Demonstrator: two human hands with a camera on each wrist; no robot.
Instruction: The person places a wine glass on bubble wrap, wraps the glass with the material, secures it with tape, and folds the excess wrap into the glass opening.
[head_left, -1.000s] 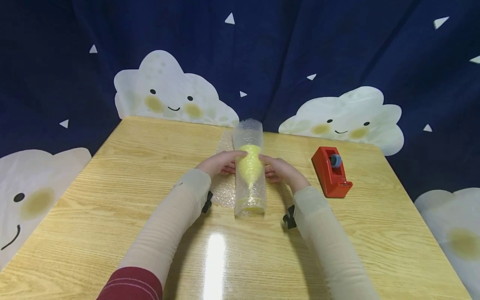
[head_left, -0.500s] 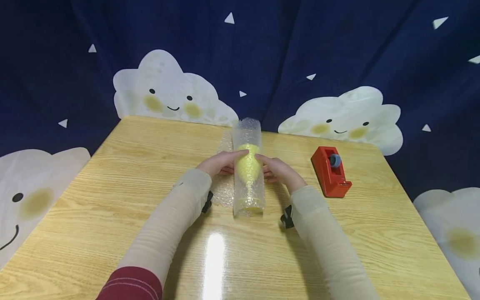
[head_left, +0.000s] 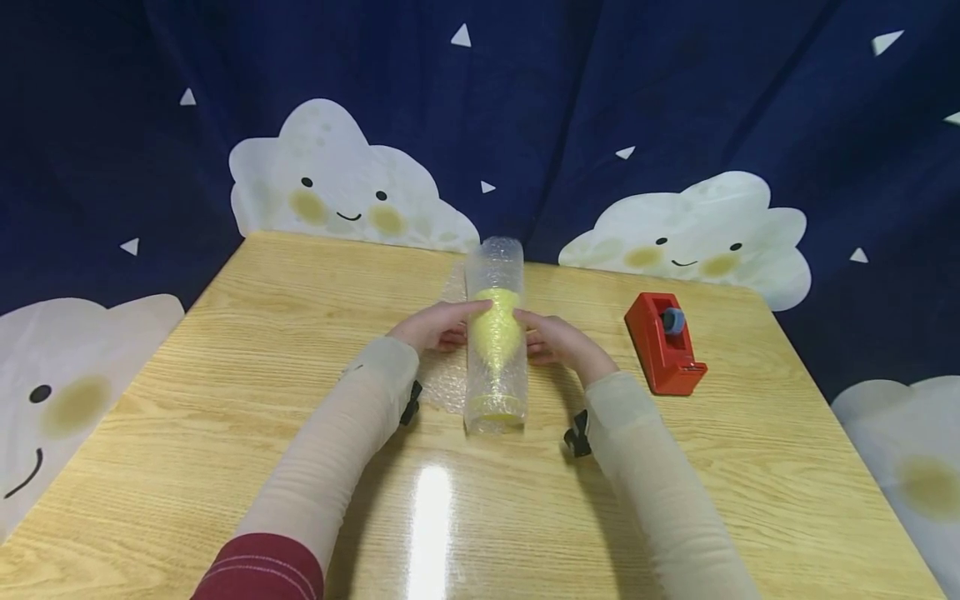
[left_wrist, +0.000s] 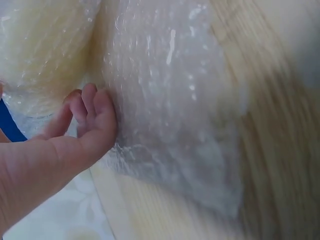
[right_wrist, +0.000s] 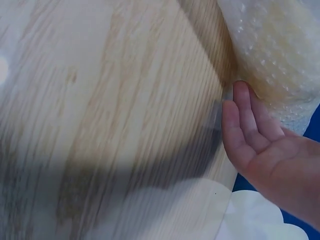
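Observation:
A yellow goblet-shaped cup lies inside a roll of clear bubble wrap (head_left: 496,379) at the middle of the table in the head view. Its foot end points toward me. My left hand (head_left: 438,323) holds the roll from the left, thumb over the top and fingers bent against the side. From the right, my right hand (head_left: 558,340) holds it the same way. A loose flap of bubble wrap (left_wrist: 170,100) spreads on the table under and beside my left fingers. By the right fingertips a small clear strip (right_wrist: 213,116) shows; its kind is unclear.
A red tape dispenser (head_left: 660,346) with a small blue roll stands right of my right hand. The wooden table (head_left: 247,350) meets a dark blue curtain (head_left: 525,108) with cloud prints at its far edge. Light glares off the tabletop near the front.
The wrapped roll and both hands shift slightly left over the second, the roll turning a little. Both hands keep their hold on it.

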